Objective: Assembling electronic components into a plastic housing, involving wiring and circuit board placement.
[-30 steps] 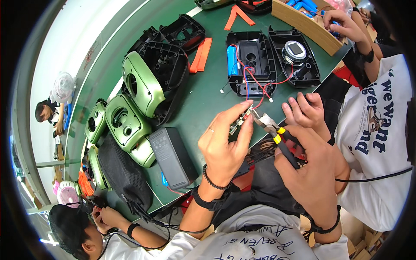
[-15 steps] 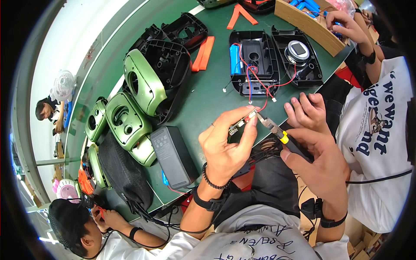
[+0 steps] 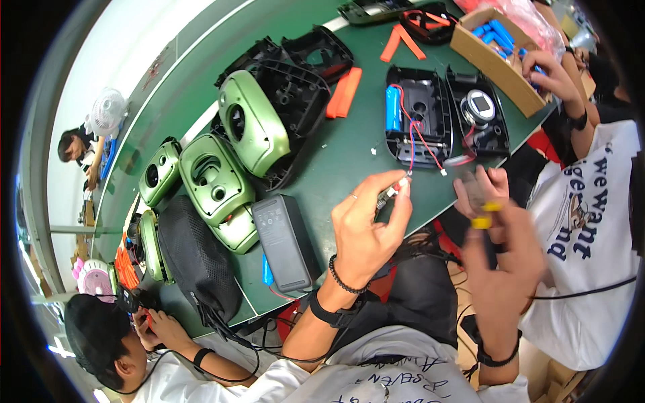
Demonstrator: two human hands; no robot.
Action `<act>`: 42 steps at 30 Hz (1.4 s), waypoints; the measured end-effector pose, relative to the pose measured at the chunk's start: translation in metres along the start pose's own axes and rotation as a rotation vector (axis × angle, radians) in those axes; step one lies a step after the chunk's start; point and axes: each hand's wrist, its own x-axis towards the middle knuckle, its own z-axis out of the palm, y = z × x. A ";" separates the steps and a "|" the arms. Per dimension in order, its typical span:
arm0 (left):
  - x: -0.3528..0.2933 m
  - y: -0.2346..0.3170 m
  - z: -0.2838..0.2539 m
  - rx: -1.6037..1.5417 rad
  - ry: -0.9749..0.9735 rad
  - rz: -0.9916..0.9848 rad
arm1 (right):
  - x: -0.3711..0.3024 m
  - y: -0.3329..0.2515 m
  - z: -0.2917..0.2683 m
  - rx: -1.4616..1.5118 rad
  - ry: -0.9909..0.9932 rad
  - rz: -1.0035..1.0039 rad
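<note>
Pinched between the thumb and fingers of my left hand (image 3: 368, 225) is a small circuit board (image 3: 384, 197), mostly covered by the fingers. Red and blue wires (image 3: 412, 151) run from its tip up to an open black plastic housing (image 3: 430, 101) with a blue battery cell (image 3: 394, 109) inside. My right hand (image 3: 507, 258), smeared by motion, is closed round pliers (image 3: 485, 220) with black and yellow handles, to the right of the board and apart from it. Beside the housing lies its other black half (image 3: 490, 138), with a round speaker-like part (image 3: 478, 108) in it.
A co-worker's hand (image 3: 474, 188) is close behind my pliers; another hand (image 3: 547, 74) reaches into a cardboard box (image 3: 500, 72) of blue cells. Green shells (image 3: 215, 178), a dark grey box (image 3: 285, 235), a black mesh pouch (image 3: 195, 262) and orange strips (image 3: 344, 94) cover the table's left.
My right hand has drawn the pliers away from the board, to the right and down. The left hand keeps hold of the board. The whole view has shifted slightly.
</note>
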 end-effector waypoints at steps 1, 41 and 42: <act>0.004 -0.001 -0.001 0.002 0.019 0.008 | 0.005 -0.004 -0.008 -0.022 0.113 0.026; 0.010 0.040 -0.059 -0.483 0.027 -0.307 | -0.091 0.017 0.031 0.277 -0.214 -0.007; 0.023 0.041 -0.056 -0.441 0.013 -0.277 | -0.093 0.015 0.028 0.278 -0.218 0.000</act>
